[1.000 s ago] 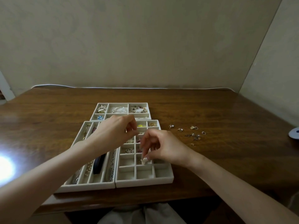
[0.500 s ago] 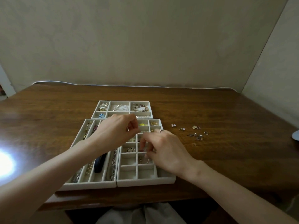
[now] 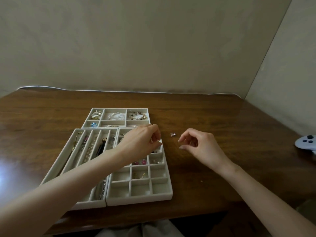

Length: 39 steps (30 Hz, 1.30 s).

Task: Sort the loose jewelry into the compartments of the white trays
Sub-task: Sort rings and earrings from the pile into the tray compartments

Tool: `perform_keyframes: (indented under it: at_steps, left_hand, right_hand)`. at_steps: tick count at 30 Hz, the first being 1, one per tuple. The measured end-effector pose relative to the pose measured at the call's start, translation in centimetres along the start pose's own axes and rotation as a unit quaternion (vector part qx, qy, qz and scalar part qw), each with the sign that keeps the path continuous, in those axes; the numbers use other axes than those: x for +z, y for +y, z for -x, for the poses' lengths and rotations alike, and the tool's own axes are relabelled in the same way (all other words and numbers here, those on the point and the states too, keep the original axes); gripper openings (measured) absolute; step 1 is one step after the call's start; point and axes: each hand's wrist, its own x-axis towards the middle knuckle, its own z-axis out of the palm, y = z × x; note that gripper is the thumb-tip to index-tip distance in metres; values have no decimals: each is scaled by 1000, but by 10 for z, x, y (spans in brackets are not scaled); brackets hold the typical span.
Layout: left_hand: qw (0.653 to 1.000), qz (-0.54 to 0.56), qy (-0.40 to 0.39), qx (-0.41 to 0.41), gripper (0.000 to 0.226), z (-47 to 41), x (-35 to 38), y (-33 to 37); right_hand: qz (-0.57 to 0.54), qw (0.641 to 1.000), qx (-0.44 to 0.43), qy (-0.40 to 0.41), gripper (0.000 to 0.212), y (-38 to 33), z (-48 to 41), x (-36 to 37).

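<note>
1. The left hand (image 3: 142, 142) is held over the grid tray (image 3: 140, 200), fingertips together; a pinch cannot be confirmed.
2. Between the hands, a loose jewelry piece (image 3: 172, 134) is seen on the tabletop (image 3: 222, 117): judged tiny and light, best pinched by fingertips.
3. The right hand (image 3: 200, 146) is held loosely curled, empty.

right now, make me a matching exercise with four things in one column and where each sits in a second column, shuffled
Things:
1. blue flower
2. pink flowers
3. small silver piece
4. white controller

Places:
A. on the bare table, between the left hand and the right hand
B. far right of the table
C. far tray, near-left compartment
D. grid tray, middle column

Pairs: 1-C, 2-D, 3-A, 4-B
</note>
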Motion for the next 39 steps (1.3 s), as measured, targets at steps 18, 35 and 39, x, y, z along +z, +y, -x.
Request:
perform_keyframes:
  at_steps: [18, 35, 39]
  left_hand:
    - [994, -88, -43, -41, 22, -87, 54, 8]
    - [998, -38, -45, 15, 10, -79, 41, 3]
    - [999, 2, -35, 19, 10, -77, 37, 2]
  right_hand:
    - [13, 999, 37, -21, 19, 63, -43, -7]
    - [23, 997, 18, -75, 4, 54, -50, 5]
    - [31, 997, 21, -65, 4, 49, -49, 4]
